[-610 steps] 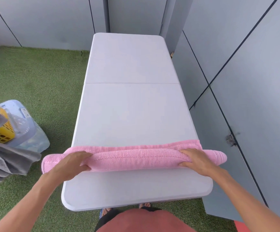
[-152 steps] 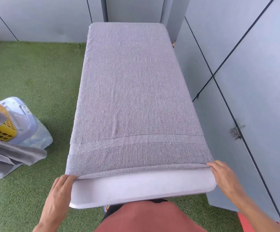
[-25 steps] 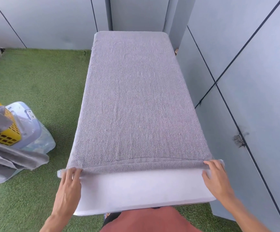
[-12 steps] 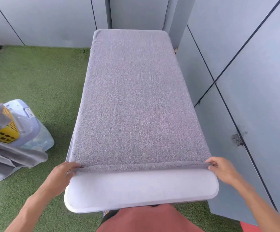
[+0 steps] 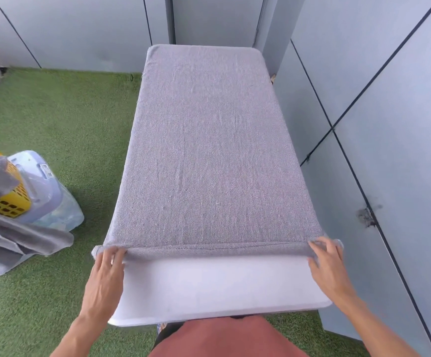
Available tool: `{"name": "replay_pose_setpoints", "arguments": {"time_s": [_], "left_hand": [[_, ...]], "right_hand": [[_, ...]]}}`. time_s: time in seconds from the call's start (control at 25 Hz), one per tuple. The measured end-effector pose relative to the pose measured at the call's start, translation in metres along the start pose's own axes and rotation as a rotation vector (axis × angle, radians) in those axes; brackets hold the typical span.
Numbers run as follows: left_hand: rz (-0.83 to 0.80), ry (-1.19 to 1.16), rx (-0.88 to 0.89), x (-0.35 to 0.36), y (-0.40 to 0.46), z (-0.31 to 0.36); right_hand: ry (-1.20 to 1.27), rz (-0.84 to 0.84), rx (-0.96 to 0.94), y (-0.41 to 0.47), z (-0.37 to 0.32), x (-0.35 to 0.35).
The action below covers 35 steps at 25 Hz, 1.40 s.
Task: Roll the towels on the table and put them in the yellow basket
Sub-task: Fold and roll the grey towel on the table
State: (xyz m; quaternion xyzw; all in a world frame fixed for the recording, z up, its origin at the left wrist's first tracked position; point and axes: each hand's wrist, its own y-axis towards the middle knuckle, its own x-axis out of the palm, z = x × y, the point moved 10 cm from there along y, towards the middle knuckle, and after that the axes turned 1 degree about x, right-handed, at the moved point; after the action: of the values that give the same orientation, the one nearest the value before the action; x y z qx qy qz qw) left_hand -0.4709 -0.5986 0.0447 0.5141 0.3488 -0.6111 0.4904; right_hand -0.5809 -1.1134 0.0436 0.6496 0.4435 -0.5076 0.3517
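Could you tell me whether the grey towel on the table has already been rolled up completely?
No, the grey towel lies spread flat over the table, with only its near edge turned under the left hand and right hand.

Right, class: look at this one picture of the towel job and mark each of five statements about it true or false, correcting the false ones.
1. The grey towel lies spread along the white table. True.
2. The left hand is lifting the yellow basket. False: its fingers rest on the towel's near left corner; the basket sits on the grass.
3. The right hand touches the towel's near right corner. True.
4. The towel is fully rolled. False: only its near edge is turned over.
5. The table's near end is bare. True.
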Motion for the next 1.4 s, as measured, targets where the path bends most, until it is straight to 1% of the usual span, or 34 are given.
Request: {"name": "replay_pose_setpoints", "arguments": {"time_s": [0.12,0.28,0.36,0.4,0.44,0.52,0.56,0.6,0.68,0.72,0.8,0.88,0.96,1.08,1.16,1.2,1.28,1.32,1.36,1.4], "left_hand": [[-0.052,-0.035,-0.042,0.008,0.019,-0.013],[-0.165,-0.098,-0.016,0.014,0.019,-0.027],[-0.249,-0.217,-0.068,0.011,0.018,-0.035],[-0.289,-0.282,-0.115,0.012,0.022,-0.040],[-0.323,-0.345,-0.176,0.014,0.028,-0.046],[-0.275,-0.403,-0.278,0.013,0.043,-0.055],[-0.225,-0.381,-0.303,0.010,0.047,-0.055],[-0.158,-0.307,-0.293,0.003,0.048,-0.051],[-0.059,-0.087,-0.189,-0.006,0.039,-0.033],[-0.027,-0.013,-0.136,-0.007,0.029,-0.021],[-0.001,0.070,-0.083,0.002,0.005,-0.004],[0.000,0.111,-0.056,0.011,-0.007,0.005],[-0.022,0.116,-0.048,0.015,0.001,0.006],[-0.046,0.053,-0.084,0.009,0.026,-0.004],[-0.076,0.027,-0.066,0.008,0.034,-0.013],[-0.102,0.015,-0.042,0.008,0.034,-0.017],[-0.188,-0.035,-0.024,0.011,0.030,-0.025],[-0.235,-0.086,-0.059,0.014,0.030,-0.030],[-0.268,-0.161,-0.133,0.016,0.033,-0.037],[-0.280,-0.245,-0.227,0.017,0.038,-0.045]], "right_hand": [[-0.015,-0.045,0.061,0.017,0.008,0.004],[-0.073,-0.211,0.027,0.006,0.018,0.006],[0.029,-0.331,0.047,0.003,0.021,0.001],[0.109,-0.400,0.087,0.007,0.022,0.001],[0.195,-0.433,0.147,0.014,0.022,-0.001],[0.306,-0.369,0.268,0.034,0.027,-0.005],[0.293,-0.292,0.299,0.040,0.029,-0.008],[0.222,-0.200,0.283,0.042,0.027,-0.014],[0.089,-0.071,0.182,0.033,0.018,-0.018],[0.080,-0.031,0.131,0.022,0.011,-0.018],[0.092,-0.004,0.094,0.002,0.008,-0.011],[0.059,-0.052,0.066,-0.001,0.011,0.000],[0.048,-0.107,0.022,0.012,0.011,0.004],[0.132,-0.142,0.064,0.029,0.009,-0.006],[0.154,-0.168,0.063,0.028,0.009,-0.010],[0.148,-0.208,0.040,0.025,0.010,-0.010],[0.168,-0.373,0.013,0.018,0.016,-0.005],[0.216,-0.452,0.030,0.017,0.019,-0.002],[0.293,-0.482,0.078,0.019,0.022,-0.001],[0.374,-0.448,0.141,0.027,0.026,-0.002]]}}
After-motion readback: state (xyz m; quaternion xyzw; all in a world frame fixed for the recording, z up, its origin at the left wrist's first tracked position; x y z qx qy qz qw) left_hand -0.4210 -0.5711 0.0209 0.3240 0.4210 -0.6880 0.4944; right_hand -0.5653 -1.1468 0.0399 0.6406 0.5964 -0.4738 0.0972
